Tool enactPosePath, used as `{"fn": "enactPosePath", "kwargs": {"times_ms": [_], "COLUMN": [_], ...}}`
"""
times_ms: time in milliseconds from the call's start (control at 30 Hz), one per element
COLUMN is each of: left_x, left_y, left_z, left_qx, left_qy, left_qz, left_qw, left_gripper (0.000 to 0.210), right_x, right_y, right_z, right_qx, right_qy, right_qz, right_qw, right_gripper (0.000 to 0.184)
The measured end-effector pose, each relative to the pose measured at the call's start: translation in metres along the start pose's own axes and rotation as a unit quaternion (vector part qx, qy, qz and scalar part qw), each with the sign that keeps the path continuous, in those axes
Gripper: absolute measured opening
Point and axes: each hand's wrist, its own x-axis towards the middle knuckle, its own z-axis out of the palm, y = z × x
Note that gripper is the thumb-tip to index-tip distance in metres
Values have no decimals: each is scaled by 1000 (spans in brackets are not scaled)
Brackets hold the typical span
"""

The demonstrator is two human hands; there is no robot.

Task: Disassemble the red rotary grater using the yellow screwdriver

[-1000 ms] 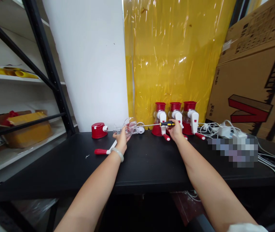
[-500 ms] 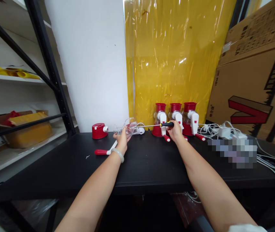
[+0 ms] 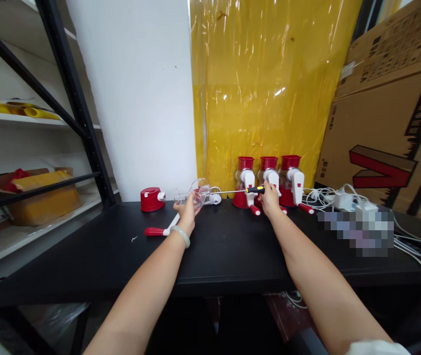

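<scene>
My left hand (image 3: 187, 211) is closed around a clear plastic grinder body (image 3: 200, 193) lying on its side above the black table. In my right hand (image 3: 268, 198) is a screwdriver (image 3: 255, 189) with a black and yellow handle. Its long shaft points left and the tip reaches the right end of the clear body; the exact contact is too small to make out. A white crank with a red handle (image 3: 155, 231) lies just left of my left wrist. Behind it stands a red grinder base (image 3: 152, 199) with a white knob on its side.
Three red and white rotary graters (image 3: 269, 182) stand in a row at the back right. White cables and a power adapter (image 3: 342, 201) lie farther right, before a large cardboard box (image 3: 384, 128). A small white scrap (image 3: 134, 239) lies on the black table (image 3: 228, 256).
The screwdriver and both hands stay nearly in place. The fingers of my right hand have shifted slightly on the handle's end.
</scene>
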Motion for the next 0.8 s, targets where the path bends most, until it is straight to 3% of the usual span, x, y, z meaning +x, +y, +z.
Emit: {"fn": "enactPosePath", "kwargs": {"times_ms": [133,233,367,533,633,800], "left_x": [1,3,2,0,-1,0], "left_y": [0,-1,0,1,2,1], "left_z": [-1,-1,0,0,0,0], "left_qx": [2,-4,0,-3,0,1], "left_qy": [6,4,8,4,4,6], "left_qz": [3,6,0,-2,-2,-4], "left_qw": [1000,1000,1000,1000,1000,1000], "left_gripper": [81,81,81,82,82,84], "right_x": [0,-3,-6,-4,-3,0], "right_y": [-5,-10,-11,-6,-3,-3], "right_z": [1,1,0,0,-1,1], "right_qx": [47,94,89,-18,-54,5], "right_qy": [20,8,14,43,36,33], "right_qz": [47,72,58,23,-9,32], "right_qw": [998,993,994,999,998,999], "right_gripper": [14,10,21,44,37,19]}}
